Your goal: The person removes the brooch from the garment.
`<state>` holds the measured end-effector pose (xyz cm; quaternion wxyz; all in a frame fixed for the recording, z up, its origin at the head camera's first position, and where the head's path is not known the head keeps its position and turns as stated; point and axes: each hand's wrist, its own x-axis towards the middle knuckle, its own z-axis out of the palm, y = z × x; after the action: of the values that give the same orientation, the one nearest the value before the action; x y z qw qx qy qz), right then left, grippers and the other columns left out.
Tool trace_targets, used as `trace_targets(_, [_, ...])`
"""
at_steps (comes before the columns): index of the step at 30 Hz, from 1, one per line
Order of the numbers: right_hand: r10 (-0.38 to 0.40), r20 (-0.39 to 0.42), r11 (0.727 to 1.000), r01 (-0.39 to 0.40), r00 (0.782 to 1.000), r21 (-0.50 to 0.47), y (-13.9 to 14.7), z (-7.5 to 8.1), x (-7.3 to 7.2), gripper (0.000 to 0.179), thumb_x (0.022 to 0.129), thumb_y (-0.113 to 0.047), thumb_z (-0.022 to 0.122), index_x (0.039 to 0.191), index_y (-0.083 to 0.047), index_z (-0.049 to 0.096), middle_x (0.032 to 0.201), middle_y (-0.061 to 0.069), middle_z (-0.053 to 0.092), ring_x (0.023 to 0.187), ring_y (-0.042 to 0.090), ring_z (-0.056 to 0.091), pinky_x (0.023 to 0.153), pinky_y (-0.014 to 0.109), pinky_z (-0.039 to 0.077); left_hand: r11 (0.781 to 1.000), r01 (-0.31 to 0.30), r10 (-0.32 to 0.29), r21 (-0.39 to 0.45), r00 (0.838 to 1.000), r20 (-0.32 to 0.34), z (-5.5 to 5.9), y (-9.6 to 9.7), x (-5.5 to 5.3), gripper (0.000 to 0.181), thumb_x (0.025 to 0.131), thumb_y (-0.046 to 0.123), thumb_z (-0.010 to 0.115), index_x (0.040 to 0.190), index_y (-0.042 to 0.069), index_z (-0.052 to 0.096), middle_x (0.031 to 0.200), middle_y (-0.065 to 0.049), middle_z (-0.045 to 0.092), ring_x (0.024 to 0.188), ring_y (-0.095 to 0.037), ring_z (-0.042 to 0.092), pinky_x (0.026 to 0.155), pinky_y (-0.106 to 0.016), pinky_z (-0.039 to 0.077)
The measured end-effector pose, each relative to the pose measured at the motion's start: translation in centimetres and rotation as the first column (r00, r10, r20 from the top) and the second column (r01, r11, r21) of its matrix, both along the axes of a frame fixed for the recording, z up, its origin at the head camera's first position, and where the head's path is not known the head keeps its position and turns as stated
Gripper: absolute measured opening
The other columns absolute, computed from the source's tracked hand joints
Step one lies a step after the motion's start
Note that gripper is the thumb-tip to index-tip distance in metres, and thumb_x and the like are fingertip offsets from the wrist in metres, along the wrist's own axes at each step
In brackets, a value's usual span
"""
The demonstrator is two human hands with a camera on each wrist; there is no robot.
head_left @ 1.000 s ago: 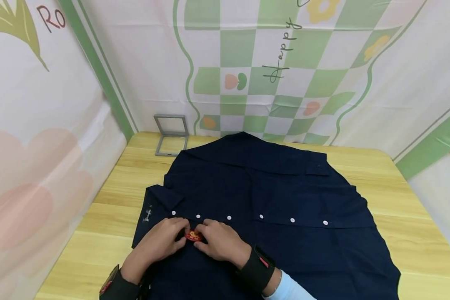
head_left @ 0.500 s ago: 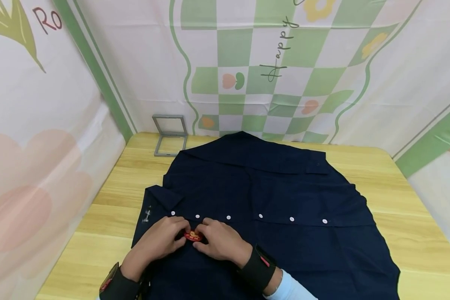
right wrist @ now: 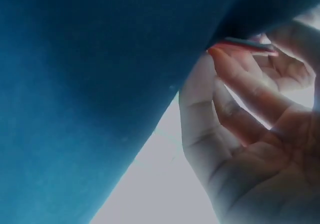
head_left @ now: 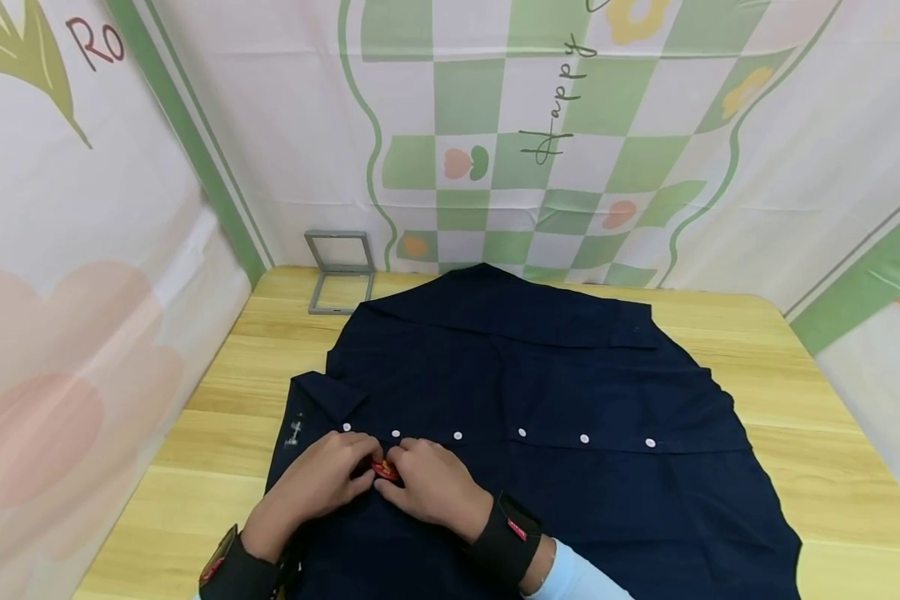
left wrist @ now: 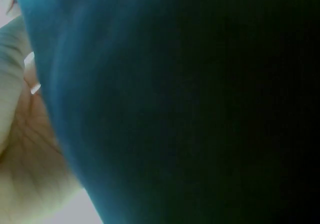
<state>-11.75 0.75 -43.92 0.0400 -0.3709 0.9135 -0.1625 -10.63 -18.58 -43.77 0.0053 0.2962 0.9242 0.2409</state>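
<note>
Red disc (head_left: 385,470) sits pinched between both hands (head_left: 324,473) (head_left: 437,485).

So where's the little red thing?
In the head view, the little red thing is low, left of centre, held between the left hand and right hand, just below the white buttons on the dark blue shirt.

In the head view, we find the light bright and even; the pale yellow wooden table (head_left: 780,375) is sharp, while the dark navy cloth shirt (head_left: 547,387) swallows most of its folds. The left wrist view is blurred, and there the shirt is almost black at the right. In the right wrist view, we see white glare behind the bare right hand (right wrist: 260,166), whose edges look hazy.
</note>
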Motion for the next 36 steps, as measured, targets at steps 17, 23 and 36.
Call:
trace_targets(17, [-0.022, -0.069, 1.0, 0.021, 0.997, -0.011, -0.52, -0.91, -0.08, 0.015, 0.09, -0.023, 0.068, 0.077, -0.018, 0.063, 0.07, -0.006, 0.053, 0.056, 0.003, 0.045, 0.05, 0.015, 0.035, 0.998, 0.055, -0.056, -0.013, 0.997, -0.057, -0.18, -0.09, -0.37, 0.008, 0.087, 0.013, 0.074, 0.088, 0.018, 0.069, 0.085, 0.009, 0.067, 0.078, -0.005, 0.063, 0.071, -0.022, 0.053])
trace_targets(23, [-0.015, -0.044, 0.999, 0.013, 0.999, -0.038, -0.48, -0.8, -0.1, 0.013, 0.089, -0.019, 0.069, 0.078, -0.018, 0.064, 0.073, -0.006, 0.058, 0.06, 0.003, 0.051, 0.052, 0.015, 0.038, 0.998, 0.068, -0.069, -0.01, 0.997, -0.046, -0.12, -0.16, -0.73, 0.009, 0.086, 0.013, 0.075, 0.086, 0.019, 0.069, 0.084, 0.009, 0.067, 0.077, -0.005, 0.064, 0.071, -0.022, 0.053])
trace_targets(36, [-0.004, -0.023, 1.0, 0.003, 1.0, -0.031, -0.4, -0.9, -0.21, 0.01, 0.089, -0.019, 0.07, 0.08, -0.018, 0.066, 0.076, -0.006, 0.06, 0.062, 0.002, 0.052, 0.054, 0.014, 0.039, 0.999, 0.035, -0.035, -0.001, 0.999, 0.0, -0.19, -0.08, -0.66, 0.007, 0.086, 0.014, 0.075, 0.087, 0.018, 0.069, 0.084, 0.01, 0.068, 0.078, -0.005, 0.063, 0.071, -0.023, 0.053])
